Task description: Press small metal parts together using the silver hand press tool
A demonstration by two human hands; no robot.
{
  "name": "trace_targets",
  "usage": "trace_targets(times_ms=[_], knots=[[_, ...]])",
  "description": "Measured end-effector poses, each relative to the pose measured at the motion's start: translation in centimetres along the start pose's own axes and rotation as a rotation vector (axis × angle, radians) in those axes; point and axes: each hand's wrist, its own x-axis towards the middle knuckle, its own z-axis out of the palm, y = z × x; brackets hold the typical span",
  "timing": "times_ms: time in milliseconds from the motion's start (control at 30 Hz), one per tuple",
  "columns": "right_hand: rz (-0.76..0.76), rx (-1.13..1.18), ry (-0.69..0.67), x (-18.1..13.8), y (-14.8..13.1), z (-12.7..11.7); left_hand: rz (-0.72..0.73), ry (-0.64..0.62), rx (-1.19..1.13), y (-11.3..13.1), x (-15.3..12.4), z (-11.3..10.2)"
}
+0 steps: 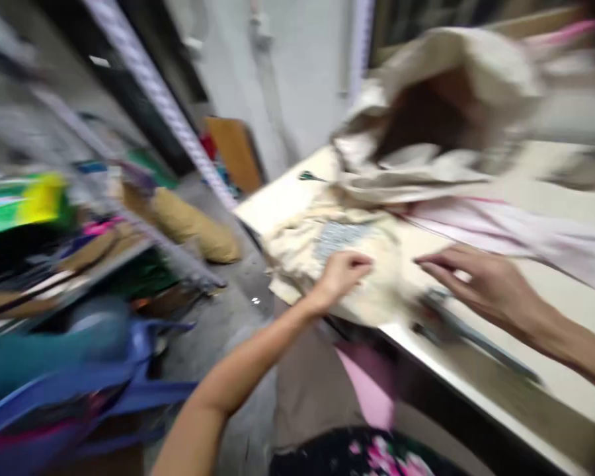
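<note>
Dark floral clothing [377, 456] fills the bottom of the view, with pink cloth [369, 383] just beyond it. From there the near edge of the pale table [272, 205] runs diagonally, from a corner at upper left down to lower right. Past that corner, a strip of grey floor [198, 324] gives open room between the table and the cluttered rack [79, 297] at left; a blue plastic chair [129, 390] takes up the near end.

Cream fabric [297, 244] with a grey patch [340, 239] lies at the table edge, partly hanging over it. Of the 2 hands, the left hand [344, 274] is on this fabric, just below the patch, its fingers curled towards the thumb; whether they pinch any cloth I cannot tell. The right hand [486, 284] is just beside the fabric's right side, thumb and fingertips drawn close together; blur hides whether anything is between them. Below it is a blurred metallic object [480, 337].

Behind the fabric, a bag-like cream cloth [500, 73] gapes open, its inside too dark to read. Green-handled snips [307, 176] lie left of it, and white-and-pink cloth [476, 218] lies in front. A full-looking tan sack [193, 225] stands beside the rack, contents hidden.
</note>
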Motion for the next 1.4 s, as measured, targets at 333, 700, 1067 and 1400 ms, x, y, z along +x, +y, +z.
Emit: trace_targets(times_ms=[333,700,1067,1400], knots=[[0.329,-0.171,-0.383,-13.2,0.1,-4.6,-0.02,-0.175,0.023,0.6,-0.4,5.7],[0.307,-0.165,-0.224,-14.1,1.0,-1.9,0.014,-0.218,0.242,-0.8,0.8,7.8],[0.223,-0.376,-0.193,-14.1,0.6,-2.4,-0.05,-0.279,0.254,-0.6,0.5,8.5],[0.217,-0.366,-0.172,-14.3,0.9,-2.0,-0.098,-0.437,0.371,0.7,1.3,8.4]])
